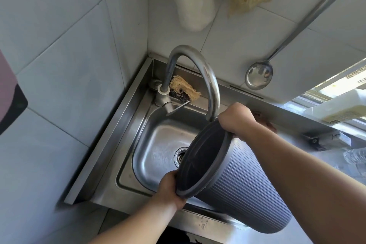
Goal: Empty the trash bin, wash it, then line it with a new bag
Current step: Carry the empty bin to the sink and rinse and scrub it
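head view: the left hand (171, 190) curls its fingers round the near edge of the trash bin's rim, thumb on the outside and fingertips hidden inside the mouth. the right hand (236, 120) clamps the far edge of the same rim, fingers wrapped over and mostly hidden behind it, so both hands are grasping the bin at opposite points of its opening. that two-point hold likely gives control over the tilt.

the trash bin (243, 186) is a grey ribbed plastic one, lying tipped on its side above the right part of the sink, its open mouth turned left toward the basin and its base pointing to the near right, over the counter edge. the inside looks dark and bare; no bag or rubbish shows, so the emptying seems done and the washing is the step in hand. the far rim sits just beside the spout of the curved faucet (200, 69), probably so water can run straight into the mouth; no water is visibly flowing, and the lever is untouched.

the steel sink (126, 132) has its drain (180, 155) showing just left of the rim. a loofah scrubber (183, 88) rests on the far ledge behind the faucet, and a ladle (259, 75) hangs on the tiled wall (69, 55) to the right.
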Demonstrator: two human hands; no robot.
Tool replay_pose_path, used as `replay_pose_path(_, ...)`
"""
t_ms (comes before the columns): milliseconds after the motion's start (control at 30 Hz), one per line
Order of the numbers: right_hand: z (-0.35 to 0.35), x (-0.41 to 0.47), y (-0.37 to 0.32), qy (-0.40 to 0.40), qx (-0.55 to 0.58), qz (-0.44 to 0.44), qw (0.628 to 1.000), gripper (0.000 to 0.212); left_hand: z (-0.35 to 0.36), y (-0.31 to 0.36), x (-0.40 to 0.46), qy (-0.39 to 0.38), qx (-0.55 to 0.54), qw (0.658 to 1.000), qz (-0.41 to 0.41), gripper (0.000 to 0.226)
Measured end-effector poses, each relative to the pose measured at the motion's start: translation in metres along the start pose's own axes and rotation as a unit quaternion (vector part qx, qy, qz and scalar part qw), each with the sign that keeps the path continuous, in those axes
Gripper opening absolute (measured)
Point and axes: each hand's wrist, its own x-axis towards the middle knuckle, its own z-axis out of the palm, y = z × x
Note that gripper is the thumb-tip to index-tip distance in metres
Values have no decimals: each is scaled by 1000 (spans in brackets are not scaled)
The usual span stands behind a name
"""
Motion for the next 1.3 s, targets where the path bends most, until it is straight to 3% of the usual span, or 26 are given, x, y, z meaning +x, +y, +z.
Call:
replay_pose_path(633,7,0,-7,-21,34,-2,999,18,-7,-6,1,6,25,1000,-15,58)
replay_pose_path(800,8,0,-6,-28,54,6,998,22,-10,-14,6,48,33,998,-22,26)
replay_pose_path(967,6,-1,-6,-30,73,6,997,22,-10,-19,16,42,48,996,-58,13)
replay_pose_path(1233,6,0,1,-74,199,44,976,15,-16,-30,20,53,54,995,-63,18)
replay_pose_path(1300,5,1,2,-87,217,52,971,9,-15,-32,22,60,29,993,-95,26)
